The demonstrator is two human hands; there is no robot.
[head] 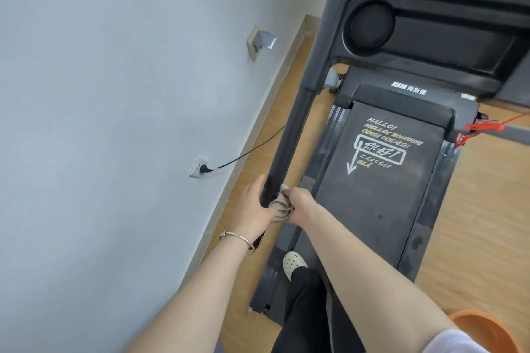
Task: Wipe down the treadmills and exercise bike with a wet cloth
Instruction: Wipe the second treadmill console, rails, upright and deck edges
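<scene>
L hand (252, 209) is cupping the near end of the treadmill's L handrail (289, 137), fingers curling round the black tube; R hand (301, 205) is gripping a bunched beige cloth (282, 210) tight in the fist and pressing it against the rail's end cap, just beside the L hand; the cloth is sitting between the two hands, touching the rail tip. Risks, as judged: cloth is meant to be wet, so squeezing it this hard is prob. sending drips down onto the side rail and belt (381, 180) where the person's shoe (294, 262) is standing; a slick deck is a slip hazard; the power cable (249, 152) is plugged into the wall socket (198, 166) w/ the machine apparently live, so stray water near it or near the console (430, 23) is worth avoiding; being at the very tip, the cloth could also be sliding off the end and dropping. Orientation: the handrail's long axis is running from the hands up and away to the console, slanting rightward in view, free end pointing back at the person; the treadmill deck is lying lengthwise approx. parallel to the wall, head end under the console; the cloth is too crumpled to show an axis. An orange basin (487, 329) is sitting on the floor, lower R.
</scene>
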